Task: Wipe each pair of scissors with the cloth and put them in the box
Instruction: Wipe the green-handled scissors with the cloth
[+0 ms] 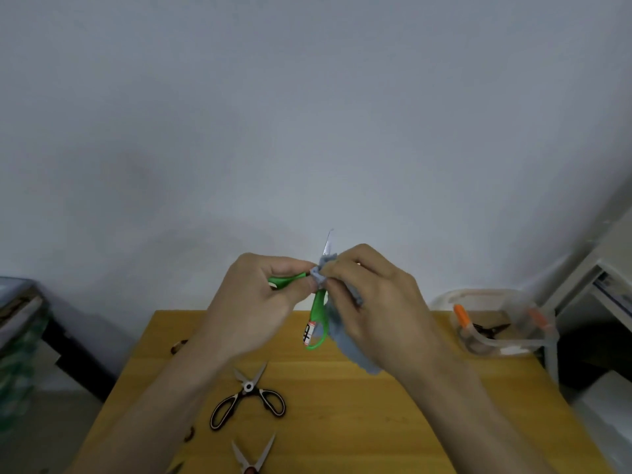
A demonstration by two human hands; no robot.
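Nearest me, at the table's (427, 405) front edge, lie the open blades of one pair of scissors (253, 455), only partly in view. Just beyond it sits a black-handled pair (248, 396), blades spread, not yet wiped by the look of it.

Above the table I hold the green scissors (318, 314) up in the air. My left hand (254, 304) grips one green handle loop, fingers curled round it. My right hand (371, 295) pinches the grey cloth (345, 340) around the blades close to the pivot, and the rest of the cloth hangs down behind the lower handle. The blade tip pokes out above my right fingers.

Farther off, at the right rear corner, stands the clear box (506, 343), with an orange-handled pair (478, 325) already inside.

What worries me is that bare tip: if I slide the cloth upward too fast, my fingers could run off the fabric onto the edge. I hold only one loop, so the other handle may swing and open the blades inside the cloth. The hanging cloth could also snag when I reach for the box.
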